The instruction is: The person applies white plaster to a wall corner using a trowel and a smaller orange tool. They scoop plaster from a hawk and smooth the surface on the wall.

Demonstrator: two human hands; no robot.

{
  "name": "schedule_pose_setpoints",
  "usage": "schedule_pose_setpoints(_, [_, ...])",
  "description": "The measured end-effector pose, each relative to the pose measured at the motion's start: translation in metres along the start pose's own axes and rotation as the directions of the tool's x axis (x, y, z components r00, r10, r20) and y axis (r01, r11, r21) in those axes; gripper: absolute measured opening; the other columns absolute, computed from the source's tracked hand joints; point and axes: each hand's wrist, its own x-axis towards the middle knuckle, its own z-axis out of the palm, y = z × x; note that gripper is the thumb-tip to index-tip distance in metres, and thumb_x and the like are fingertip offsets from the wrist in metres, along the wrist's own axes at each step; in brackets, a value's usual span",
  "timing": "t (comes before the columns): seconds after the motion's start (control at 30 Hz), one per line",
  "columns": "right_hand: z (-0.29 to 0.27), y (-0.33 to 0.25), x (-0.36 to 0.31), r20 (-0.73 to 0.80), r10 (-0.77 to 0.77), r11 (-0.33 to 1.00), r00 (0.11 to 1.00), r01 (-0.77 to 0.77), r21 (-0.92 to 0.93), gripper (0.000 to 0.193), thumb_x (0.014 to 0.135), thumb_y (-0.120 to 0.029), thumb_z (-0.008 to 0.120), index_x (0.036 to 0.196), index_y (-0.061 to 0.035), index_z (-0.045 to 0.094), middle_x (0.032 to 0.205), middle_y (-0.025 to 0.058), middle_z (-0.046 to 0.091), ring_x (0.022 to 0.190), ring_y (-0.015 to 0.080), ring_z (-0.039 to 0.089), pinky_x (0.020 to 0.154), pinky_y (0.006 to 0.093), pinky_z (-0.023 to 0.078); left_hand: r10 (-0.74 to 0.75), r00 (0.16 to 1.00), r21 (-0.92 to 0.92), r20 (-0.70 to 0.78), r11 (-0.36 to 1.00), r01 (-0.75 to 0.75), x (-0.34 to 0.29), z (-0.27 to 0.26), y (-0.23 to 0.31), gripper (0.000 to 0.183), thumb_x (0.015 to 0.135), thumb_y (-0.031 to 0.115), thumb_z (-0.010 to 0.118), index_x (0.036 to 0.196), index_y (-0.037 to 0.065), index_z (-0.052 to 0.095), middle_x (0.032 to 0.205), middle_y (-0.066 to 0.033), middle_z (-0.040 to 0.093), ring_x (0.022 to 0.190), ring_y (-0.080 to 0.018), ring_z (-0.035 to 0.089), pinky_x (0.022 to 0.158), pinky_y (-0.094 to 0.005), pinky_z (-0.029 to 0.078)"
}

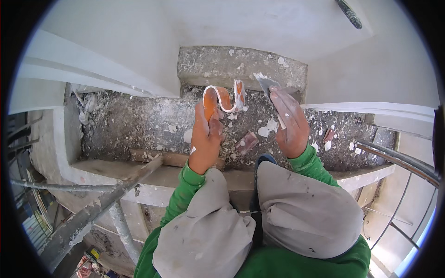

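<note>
My left hand is closed round one end of an orange, wavy plastic strip, bent in an S shape. White putty coats the strip's edges and its far end. To the right, my right hand grips a flat grey putty knife, whose far edge carries white putty. The knife's handle is mostly hidden by my fingers. White dust covers the backs of the right fingers. Both tools are held above the spattered concrete ledge, apart from each other.
A concrete step rises ahead between pale walls. Several white flakes, a pinkish block and a reddish fragment lie on the ledge. Metal poles cross at lower left; more bars stand at right. My knees are bent near the ledge's edge.
</note>
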Motion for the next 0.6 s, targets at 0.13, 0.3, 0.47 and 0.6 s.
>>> schedule_pose_setpoints(0.13, [0.011, -0.026, -0.008, 0.157, -0.145, 0.989, 0.977, 0.14, 0.042, 0.057, 0.069, 0.008, 0.053, 0.125, -0.0018, 0.055, 0.126, 0.0143, 0.056, 0.117, 0.0339, 0.054, 0.102, 0.0462, 0.043, 0.051, 0.999, 0.106, 0.006, 0.993, -0.051, 0.006, 0.001, 0.008, 0.03, 0.101, 0.019, 0.039, 0.128, 0.009, 0.033, 0.096, -0.0004, 0.045, 0.066, -0.0035, 0.039, 0.05, -0.0175, 0.035])
schedule_pose_setpoints(0.3, [0.012, 0.011, 0.009, 0.079, 0.098, 0.993, 0.992, -0.103, 0.057, 0.059, 0.067, 0.014, 0.05, 0.125, -0.0002, 0.054, 0.127, 0.0165, 0.054, 0.116, 0.0351, 0.054, 0.099, 0.0433, 0.045, -0.026, 0.994, 0.003, 0.108, 1.0, 0.026, -0.007, 0.001, 0.007, 0.026, 0.101, 0.017, 0.038, 0.126, 0.01, 0.036, 0.095, -0.0002, 0.046, 0.068, -0.0046, 0.04, 0.053, -0.0182, 0.036])
schedule_pose_setpoints(0.47, [0.004, -0.024, 0.002, 0.018, -0.077, 0.996, 0.997, 0.076, 0.05, 0.047, 0.078, 0.003, 0.056, 0.125, -0.0031, 0.055, 0.126, 0.0146, 0.056, 0.117, 0.0313, 0.055, 0.1, 0.045, 0.044, -0.174, 0.981, -0.488, 0.089, 0.851, 0.195, 0.003, 0.001, 0.031, 0.025, 0.099, 0.013, 0.039, 0.124, 0.008, 0.036, 0.088, -0.0016, 0.046, 0.065, -0.0074, 0.041, 0.053, -0.022, 0.038])
schedule_pose_setpoints(0.6, [0.022, -0.043, -0.002, 0.113, -0.164, 0.986, 0.98, 0.163, 0.021, 0.042, 0.081, -0.012, 0.062, 0.122, -0.0073, 0.057, 0.126, 0.0108, 0.057, 0.119, 0.0282, 0.055, 0.102, 0.0475, 0.043, -0.092, 0.995, -0.454, 0.027, 0.886, 0.094, 0.003, 0.011, 0.024, 0.022, 0.099, 0.012, 0.038, 0.121, 0.009, 0.036, 0.089, -0.0029, 0.047, 0.066, -0.0071, 0.042, 0.051, -0.0218, 0.038])
